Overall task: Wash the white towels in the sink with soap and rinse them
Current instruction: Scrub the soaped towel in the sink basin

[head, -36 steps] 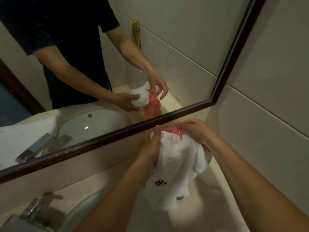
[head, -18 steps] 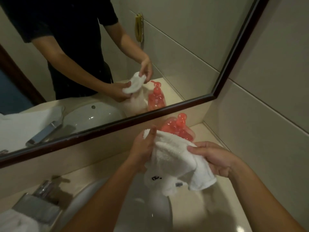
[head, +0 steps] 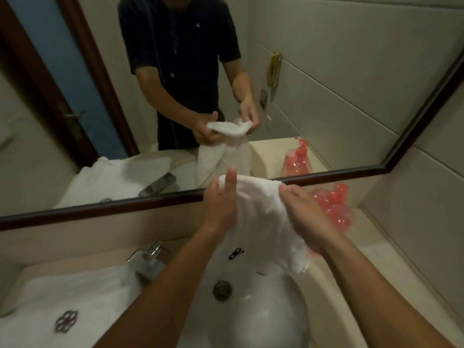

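The left hand (head: 221, 204) grips the upper left edge of a small white terry-cloth towel (head: 261, 222), thumb raised along the front of the cloth and the other fingers curled behind it. The right hand (head: 303, 214) holds the towel's upper right side, its fingers bent over the fabric and pressing into it. Between the two hands the towel is stretched across its top edge and hangs down in loose folds, held above the white oval ceramic sink basin (head: 263, 320). A small dark embroidered mark (head: 236, 254) shows on the towel's lower front.

Directly below, near the far wall of the basin, sits the round dark metal drain (head: 222, 290). To the left of the drain, at the far left rim of the sink, stands a chrome faucet (head: 148, 259) with a flat spout. Farther left and nearer, a second white towel with a maroon knot-shaped emblem (head: 75, 305) lies spread over the beige stone countertop (head: 376, 252).

To the right of the right hand, partly hidden behind it, a translucent pink plastic pump bottle (head: 334, 204) stands on the counter against the far wall. Above the counter runs a large mirror with a dark wooden frame (head: 100, 207), which reflects the person in a dark short-sleeved shirt holding the towel, the pink bottle, the faucet and the spread towel. Pale tiled wall (head: 414, 192) fills the right side.
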{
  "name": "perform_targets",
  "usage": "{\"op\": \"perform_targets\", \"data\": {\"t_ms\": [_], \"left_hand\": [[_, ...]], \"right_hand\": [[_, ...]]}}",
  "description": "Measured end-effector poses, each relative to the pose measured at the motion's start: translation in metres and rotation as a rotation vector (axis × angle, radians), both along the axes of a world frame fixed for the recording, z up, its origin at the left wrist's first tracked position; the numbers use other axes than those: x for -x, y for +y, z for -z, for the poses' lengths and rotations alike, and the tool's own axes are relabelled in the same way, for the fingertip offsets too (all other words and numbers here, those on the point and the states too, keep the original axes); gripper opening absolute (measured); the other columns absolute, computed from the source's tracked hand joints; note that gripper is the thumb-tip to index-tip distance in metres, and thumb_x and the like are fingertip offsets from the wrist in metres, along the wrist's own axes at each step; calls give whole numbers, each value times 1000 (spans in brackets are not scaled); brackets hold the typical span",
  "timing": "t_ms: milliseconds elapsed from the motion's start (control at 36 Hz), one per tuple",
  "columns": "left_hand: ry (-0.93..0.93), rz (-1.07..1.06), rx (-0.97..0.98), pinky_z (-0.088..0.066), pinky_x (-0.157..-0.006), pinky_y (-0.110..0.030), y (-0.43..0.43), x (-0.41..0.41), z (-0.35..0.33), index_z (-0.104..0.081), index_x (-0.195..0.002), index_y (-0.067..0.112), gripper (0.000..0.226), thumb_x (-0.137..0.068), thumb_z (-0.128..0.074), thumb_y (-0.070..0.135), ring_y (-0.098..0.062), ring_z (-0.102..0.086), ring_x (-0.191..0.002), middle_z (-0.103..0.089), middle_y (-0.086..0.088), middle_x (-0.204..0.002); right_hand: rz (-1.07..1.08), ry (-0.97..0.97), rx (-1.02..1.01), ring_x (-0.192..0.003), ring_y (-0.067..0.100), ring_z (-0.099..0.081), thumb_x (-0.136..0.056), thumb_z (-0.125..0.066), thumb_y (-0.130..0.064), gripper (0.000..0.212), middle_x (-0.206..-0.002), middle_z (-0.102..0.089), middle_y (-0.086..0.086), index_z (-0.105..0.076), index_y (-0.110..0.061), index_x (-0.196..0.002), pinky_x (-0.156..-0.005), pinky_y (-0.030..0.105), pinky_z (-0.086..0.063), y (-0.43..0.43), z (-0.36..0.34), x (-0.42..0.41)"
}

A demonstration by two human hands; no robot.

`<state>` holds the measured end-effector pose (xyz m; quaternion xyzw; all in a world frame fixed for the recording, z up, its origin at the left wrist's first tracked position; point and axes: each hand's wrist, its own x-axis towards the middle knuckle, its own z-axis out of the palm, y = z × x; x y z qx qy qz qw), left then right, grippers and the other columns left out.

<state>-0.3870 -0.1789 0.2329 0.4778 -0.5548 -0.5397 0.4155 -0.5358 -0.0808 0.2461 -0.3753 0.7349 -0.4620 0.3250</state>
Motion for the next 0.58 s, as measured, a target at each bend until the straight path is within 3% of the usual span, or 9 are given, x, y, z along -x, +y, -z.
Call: {"op": "perform_targets", "data": {"t_ms": [56, 111, 250, 361, 472, 556, 583], "left_hand": [[5, -1, -16, -57, -92, -38, 2, -7, -1, -67, -123, 17, 67, -102, -39, 74, -15, -68, -106, -72, 1, -113], [18, -4, -44, -56, -101, -49, 6, -13, -2, -69, -122, 20, 74, -98, -31, 79, -20, -69, -109, -73, -2, -116], [24, -17, -144, -54, -106, -48, 13, -29, -9, -69, -126, 19, 73, -109, -17, 67, -21, -67, -111, -71, -5, -119], [-35, -79, -2, -56, -94, -38, 11, -37, -7, -68, -103, 17, 59, -113, -24, 54, -21, -68, -100, -72, -6, -106], [3, -135, 7, -60, -92, -41, -1, -41, 3, -73, -103, 12, 73, -109, -23, 65, -20, -73, -97, -75, -10, -101], [17, -65, 65, -58, -63, -26, 14, -39, 6, -69, -76, 14, 75, -110, -23, 63, -13, -72, -69, -72, -4, -72], [22, -33, 102, -56, -60, -26, 21, -37, 8, -69, -73, 15, 76, -107, -24, 66, -14, -72, -67, -71, -3, -69]], "right_hand": [[12, -120, 49, -111, 13, -64, -113, -41, -44, 36, -125, -68, -4, -64, -23, -131, -92, 34, -53, -15, -2, -33], [1, -175, 97, -106, 10, -64, -115, -37, -39, 34, -120, -66, 0, -60, -19, -130, -83, 29, -53, -25, -4, -62], [29, -204, 227, -98, 4, -65, -115, -36, -39, 30, -108, -66, -4, -62, -24, -121, -69, 17, -50, -37, 1, -99], [1, -150, 246, -88, -1, -67, -115, -37, -37, 28, -102, -67, -2, -62, -27, -109, -67, 16, -52, -42, 4, -110], [-57, -81, 287, -75, -10, -63, -116, -35, -32, 31, -91, -65, -6, -63, -22, -106, -63, 10, -48, -28, 9, -123], [16, -49, 257, -79, -3, -66, -115, -37, -38, 32, -91, -66, -1, -61, -20, -104, -63, 14, -50, -36, 10, -113], [55, -86, 235, -85, 4, -69, -115, -38, -40, 32, -94, -68, 0, -62, -20, -106, -65, 16, -53, -41, 9, -107]]}}
